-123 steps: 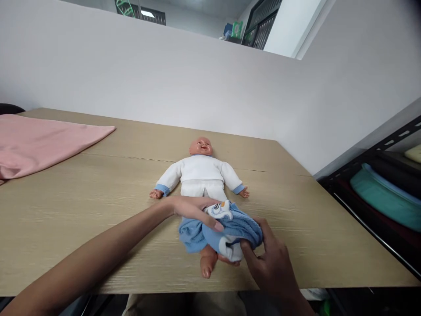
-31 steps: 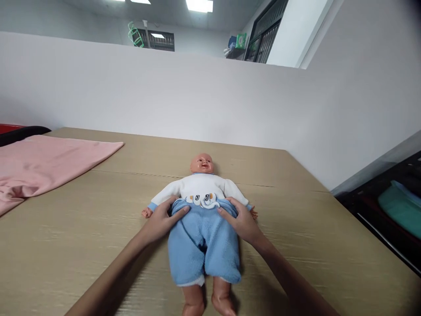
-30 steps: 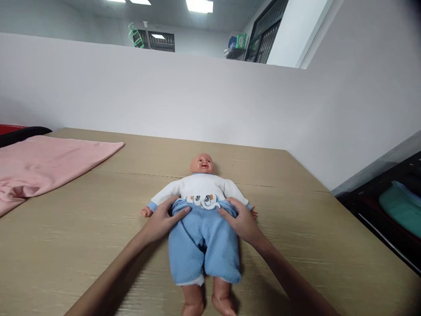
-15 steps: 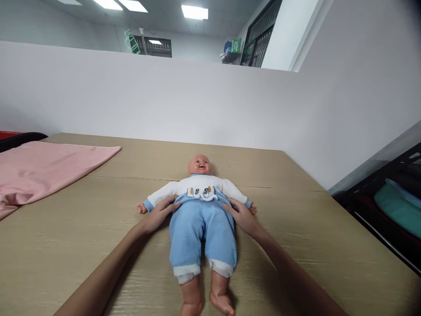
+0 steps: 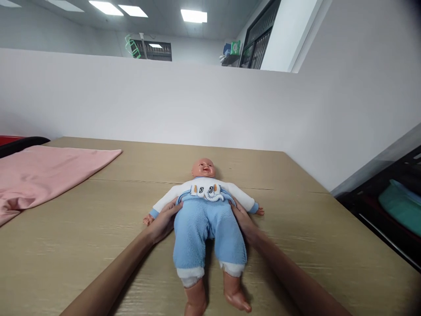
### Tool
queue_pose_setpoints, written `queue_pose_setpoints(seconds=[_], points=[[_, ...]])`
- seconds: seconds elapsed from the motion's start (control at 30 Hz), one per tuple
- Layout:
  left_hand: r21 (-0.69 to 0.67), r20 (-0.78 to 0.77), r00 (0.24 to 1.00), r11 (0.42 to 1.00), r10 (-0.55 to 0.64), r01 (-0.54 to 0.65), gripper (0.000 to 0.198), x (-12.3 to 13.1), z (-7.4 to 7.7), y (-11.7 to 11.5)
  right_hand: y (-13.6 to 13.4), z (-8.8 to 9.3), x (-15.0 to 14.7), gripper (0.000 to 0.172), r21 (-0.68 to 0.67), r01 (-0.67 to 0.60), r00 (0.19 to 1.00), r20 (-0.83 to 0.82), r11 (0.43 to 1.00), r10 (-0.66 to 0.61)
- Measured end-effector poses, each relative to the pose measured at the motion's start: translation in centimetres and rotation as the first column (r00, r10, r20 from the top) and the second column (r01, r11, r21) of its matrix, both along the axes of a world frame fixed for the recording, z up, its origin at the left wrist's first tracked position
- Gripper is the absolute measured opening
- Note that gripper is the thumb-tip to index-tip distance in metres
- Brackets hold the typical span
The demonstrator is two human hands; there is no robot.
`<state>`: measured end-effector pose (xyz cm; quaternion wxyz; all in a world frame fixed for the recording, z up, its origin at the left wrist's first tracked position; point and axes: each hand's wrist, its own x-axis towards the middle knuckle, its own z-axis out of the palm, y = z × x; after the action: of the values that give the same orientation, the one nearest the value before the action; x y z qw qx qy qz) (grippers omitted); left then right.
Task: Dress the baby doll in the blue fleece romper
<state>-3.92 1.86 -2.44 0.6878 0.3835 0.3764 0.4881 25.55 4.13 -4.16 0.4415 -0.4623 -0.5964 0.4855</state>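
On the table lies a baby doll (image 5: 203,168) on its back, head away from me. It wears a white-sleeved top with an elephant face and fluffy blue trousers (image 5: 194,228) with white cuffs; its bare feet point at me. My left hand (image 5: 166,221) grips the doll's waist on the left side, thumb on the trousers and fingers partly hidden beneath. My right hand (image 5: 244,223) clasps the waist on the right, its fingers mostly out of sight under the body. The doll's arms are spread out past both hands.
A pink cloth (image 5: 59,169) covers the left of the wooden table (image 5: 289,263). A black-rimmed red item (image 5: 19,142) stands behind it. White walls (image 5: 164,101) border the back and right. At right, a black rack (image 5: 348,197) holds a teal item (image 5: 399,210).
Both hands have slid from resting on the sides to gripping around the waist. The doll has shifted slightly right, its legs swinging right and spreading a little.
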Motion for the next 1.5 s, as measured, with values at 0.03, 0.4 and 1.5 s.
queue_pose_setpoints(seconds=[0.03, 0.4, 1.5], points=[[0.000, -0.035, 0.999, 1.000, 0.021, -0.021, 0.054, -0.2, -0.1, 0.3, 0.2, 0.3, 0.0, 0.070, -0.023, -0.010, 1.000, -0.021, 1.000, 0.009], [0.101, -0.165, 0.985, 0.992, -0.058, 0.075, 0.048, -2.9, -0.3, 1.8, 0.4, 1.7, 1.0, 0.055, -0.040, -0.140, 0.990, -0.022, 0.989, 0.139], [0.577, -0.153, 0.818, 0.722, 0.555, -0.382, 0.033, -0.7, -0.9, 1.6, 11.7, 12.7, -18.0, 0.016, 0.212, -0.708, 0.558, 0.752, 0.674, 0.350]])
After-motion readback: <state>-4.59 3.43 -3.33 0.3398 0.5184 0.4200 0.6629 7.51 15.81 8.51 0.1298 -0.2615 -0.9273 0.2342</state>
